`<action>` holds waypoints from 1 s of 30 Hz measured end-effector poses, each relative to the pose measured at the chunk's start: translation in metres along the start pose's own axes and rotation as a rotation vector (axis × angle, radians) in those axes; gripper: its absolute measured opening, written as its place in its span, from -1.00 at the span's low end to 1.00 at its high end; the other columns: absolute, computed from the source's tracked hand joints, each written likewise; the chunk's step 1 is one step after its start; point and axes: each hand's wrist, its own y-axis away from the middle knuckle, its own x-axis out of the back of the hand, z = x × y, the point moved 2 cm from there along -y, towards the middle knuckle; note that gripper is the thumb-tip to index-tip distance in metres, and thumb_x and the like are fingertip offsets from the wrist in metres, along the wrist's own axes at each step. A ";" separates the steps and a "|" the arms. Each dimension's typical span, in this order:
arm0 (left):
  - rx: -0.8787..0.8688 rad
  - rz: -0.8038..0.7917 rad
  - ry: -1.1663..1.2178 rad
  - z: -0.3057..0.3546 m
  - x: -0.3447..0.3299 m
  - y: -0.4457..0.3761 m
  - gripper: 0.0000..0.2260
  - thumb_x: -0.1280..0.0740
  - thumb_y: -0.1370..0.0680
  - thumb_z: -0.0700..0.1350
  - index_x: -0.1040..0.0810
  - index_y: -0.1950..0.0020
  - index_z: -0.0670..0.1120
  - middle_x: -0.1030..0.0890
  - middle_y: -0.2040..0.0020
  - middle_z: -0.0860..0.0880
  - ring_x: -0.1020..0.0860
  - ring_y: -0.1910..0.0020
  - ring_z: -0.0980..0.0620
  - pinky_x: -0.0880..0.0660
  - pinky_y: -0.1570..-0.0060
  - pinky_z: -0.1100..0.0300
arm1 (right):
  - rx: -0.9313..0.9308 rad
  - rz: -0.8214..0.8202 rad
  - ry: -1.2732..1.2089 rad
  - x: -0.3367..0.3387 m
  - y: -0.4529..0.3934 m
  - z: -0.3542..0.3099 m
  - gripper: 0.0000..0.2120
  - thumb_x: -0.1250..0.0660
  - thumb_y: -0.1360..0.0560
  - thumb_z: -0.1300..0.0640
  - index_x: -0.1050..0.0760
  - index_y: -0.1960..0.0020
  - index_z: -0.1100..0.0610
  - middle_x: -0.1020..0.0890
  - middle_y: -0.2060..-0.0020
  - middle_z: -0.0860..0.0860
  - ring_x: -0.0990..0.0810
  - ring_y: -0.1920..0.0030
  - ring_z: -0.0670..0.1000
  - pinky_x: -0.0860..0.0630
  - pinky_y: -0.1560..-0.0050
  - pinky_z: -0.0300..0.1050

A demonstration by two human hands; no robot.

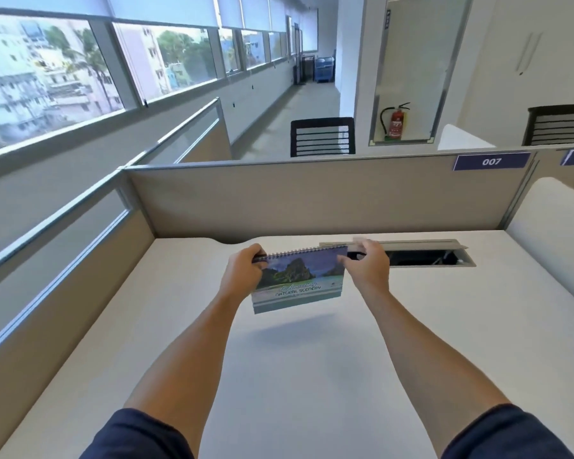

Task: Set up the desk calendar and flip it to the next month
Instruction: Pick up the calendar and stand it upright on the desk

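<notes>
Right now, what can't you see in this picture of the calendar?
Head view only:
- The month pages: hidden behind the desk calendar cover.
- Left hand fingertips: hidden behind the calendar's top corner.
- Right hand fingers: motion-blurred.
- Inside the cable slot: too dark.
- Fire extinguisher label: too small.

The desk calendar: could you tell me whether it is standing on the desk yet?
No. Both hands hold the desk calendar by its spiral edge above the desk; its shadow lies apart below it.
</notes>
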 end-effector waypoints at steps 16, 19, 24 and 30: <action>0.241 0.191 0.090 -0.095 0.065 -0.008 -0.90 -0.30 -0.58 -0.29 -0.50 0.11 -0.14 -0.58 0.12 -0.15 -0.47 0.17 -0.07 -0.37 0.31 0.16 | -0.054 -0.268 -0.163 -0.144 0.015 -0.022 -0.87 -0.39 -0.48 0.12 -0.65 0.11 0.17 -0.74 0.23 0.07 -0.51 0.25 -0.05 -0.40 0.27 -0.14; 0.301 0.220 0.099 -0.114 0.059 -0.010 -0.92 -0.30 -0.60 -0.28 -0.50 0.06 -0.12 -0.55 0.01 -0.17 -0.46 0.09 -0.07 -0.34 0.30 0.26 | -0.064 -0.234 -0.124 -0.166 0.019 -0.025 -0.86 -0.40 -0.49 0.12 -0.62 0.10 0.20 -0.73 0.24 0.09 -0.50 0.25 -0.03 -0.39 0.29 -0.17; 0.404 0.202 0.169 -0.143 0.044 -0.012 -0.94 -0.27 -0.63 -0.27 -0.49 -0.04 -0.12 -0.54 -0.09 -0.20 -0.47 0.04 -0.05 -0.32 0.29 0.33 | -0.096 -0.228 -0.102 -0.191 0.023 -0.022 -0.75 -0.43 -0.51 0.16 -0.66 -0.17 0.19 -0.75 0.04 0.06 -0.65 0.07 -0.01 -0.39 0.26 -0.55; 0.470 0.300 0.315 -0.152 0.035 -0.004 -0.71 -0.39 -0.59 -0.18 -0.42 -0.28 -0.07 -0.41 -0.14 -0.09 -0.49 0.11 0.13 -0.44 0.06 0.33 | -0.089 -0.165 -0.138 -0.201 0.026 -0.018 -0.70 -0.45 -0.51 0.15 -0.62 -0.23 0.15 -0.58 -0.08 0.05 -0.62 -0.07 0.02 -0.45 -0.03 -0.30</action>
